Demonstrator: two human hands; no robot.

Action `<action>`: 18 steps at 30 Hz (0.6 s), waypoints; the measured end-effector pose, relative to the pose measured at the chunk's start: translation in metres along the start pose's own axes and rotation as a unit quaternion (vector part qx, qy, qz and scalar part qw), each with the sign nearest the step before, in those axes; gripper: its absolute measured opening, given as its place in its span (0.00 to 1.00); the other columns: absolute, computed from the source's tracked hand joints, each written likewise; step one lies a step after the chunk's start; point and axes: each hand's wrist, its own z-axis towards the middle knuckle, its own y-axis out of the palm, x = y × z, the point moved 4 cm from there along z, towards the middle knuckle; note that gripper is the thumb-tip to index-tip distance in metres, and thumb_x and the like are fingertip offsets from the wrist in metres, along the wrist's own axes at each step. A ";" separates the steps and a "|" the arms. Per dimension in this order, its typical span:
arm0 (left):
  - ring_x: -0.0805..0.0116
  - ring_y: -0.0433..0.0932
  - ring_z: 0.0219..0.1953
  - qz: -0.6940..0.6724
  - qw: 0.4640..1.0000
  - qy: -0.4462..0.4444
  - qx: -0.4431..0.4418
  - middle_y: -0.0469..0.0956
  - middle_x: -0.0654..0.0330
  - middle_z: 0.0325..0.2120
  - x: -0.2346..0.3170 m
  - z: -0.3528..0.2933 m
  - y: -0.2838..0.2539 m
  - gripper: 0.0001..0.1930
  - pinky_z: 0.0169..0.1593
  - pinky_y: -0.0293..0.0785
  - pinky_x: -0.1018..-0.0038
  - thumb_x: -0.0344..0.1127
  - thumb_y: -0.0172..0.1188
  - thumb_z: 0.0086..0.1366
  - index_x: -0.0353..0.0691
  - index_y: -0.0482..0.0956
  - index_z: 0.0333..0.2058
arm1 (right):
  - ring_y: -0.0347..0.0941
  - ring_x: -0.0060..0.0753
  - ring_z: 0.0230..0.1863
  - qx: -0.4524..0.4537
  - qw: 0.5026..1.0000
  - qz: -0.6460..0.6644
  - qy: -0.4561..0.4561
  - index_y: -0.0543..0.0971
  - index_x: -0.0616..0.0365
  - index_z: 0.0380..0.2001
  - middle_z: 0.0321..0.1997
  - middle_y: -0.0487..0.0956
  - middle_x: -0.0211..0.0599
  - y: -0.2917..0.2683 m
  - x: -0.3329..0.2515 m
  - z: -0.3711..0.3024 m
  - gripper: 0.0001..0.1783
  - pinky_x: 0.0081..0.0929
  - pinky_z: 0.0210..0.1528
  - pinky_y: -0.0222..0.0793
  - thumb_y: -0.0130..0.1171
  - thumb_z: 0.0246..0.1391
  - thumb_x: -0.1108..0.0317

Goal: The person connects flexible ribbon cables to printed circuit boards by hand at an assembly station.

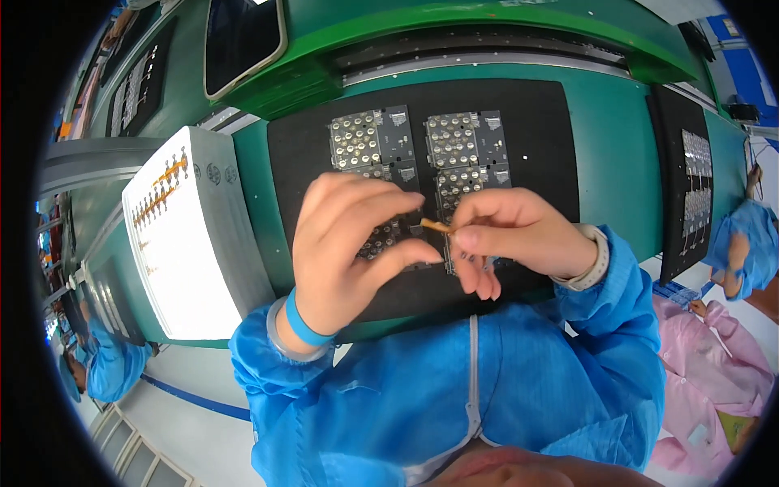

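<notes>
My right hand (527,231) pinches a small orange-brown strip (435,226), like a flexible circuit piece, between thumb and forefinger. Opposite it, my left hand (333,235) holds nothing, its thumb and fingers curved apart near the strip's free end. Both hands hover over a black mat (542,154). On this mat lie two columns of dark circuit boards, a left one (398,134) and a right one (492,138), dotted with round silvery parts. My hands cover the boards' lower portions.
Left of the mat stands a white stack (191,268) with rows of small orange-brown pieces (158,195) on top. A green raised rail (487,18) runs along the back, beside a phone (243,40). Another board-bearing mat (669,195) sits at right. Other people work nearby.
</notes>
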 end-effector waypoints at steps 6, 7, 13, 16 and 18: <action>0.65 0.74 0.32 -0.192 0.980 -0.042 -0.029 0.80 0.60 0.29 -0.016 0.000 0.013 0.11 0.37 0.69 0.73 0.27 0.70 0.43 0.40 0.84 0.30 | 0.74 0.20 0.22 0.020 0.999 -0.051 -0.002 0.74 0.60 0.30 0.24 0.78 0.33 -0.008 -0.007 0.007 0.10 0.15 0.23 0.69 0.51 0.61 0.65; 0.65 0.74 0.32 -0.183 0.982 -0.042 -0.023 0.79 0.61 0.29 -0.016 0.001 0.012 0.10 0.37 0.69 0.73 0.27 0.70 0.43 0.40 0.83 0.29 | 0.74 0.19 0.22 0.031 0.997 -0.065 -0.009 0.74 0.60 0.30 0.24 0.78 0.32 -0.010 -0.008 0.009 0.10 0.14 0.23 0.69 0.52 0.61 0.66; 0.60 0.74 0.33 0.083 0.992 0.083 -0.047 0.77 0.58 0.31 -0.016 0.000 0.012 0.11 0.36 0.70 0.70 0.27 0.61 0.43 0.36 0.80 0.30 | 0.74 0.19 0.20 0.100 0.975 -0.195 -0.034 0.75 0.62 0.30 0.23 0.78 0.31 -0.011 -0.028 0.020 0.06 0.14 0.21 0.67 0.54 0.56 0.70; 0.60 0.73 0.34 0.147 0.984 0.084 -0.048 0.76 0.57 0.31 -0.018 -0.003 0.018 0.12 0.36 0.68 0.68 0.28 0.57 0.43 0.36 0.78 0.31 | 0.73 0.19 0.18 0.107 0.963 -0.248 -0.022 0.75 0.63 0.30 0.21 0.77 0.32 -0.015 -0.035 0.027 0.05 0.15 0.19 0.66 0.54 0.54 0.72; 0.59 0.73 0.34 0.185 0.980 0.041 -0.061 0.75 0.57 0.31 -0.025 -0.004 0.015 0.12 0.37 0.68 0.68 0.27 0.57 0.44 0.35 0.77 0.31 | 0.72 0.19 0.17 0.115 0.960 -0.256 -0.022 0.75 0.63 0.30 0.20 0.76 0.32 -0.022 -0.038 0.035 0.05 0.15 0.19 0.66 0.54 0.54 0.72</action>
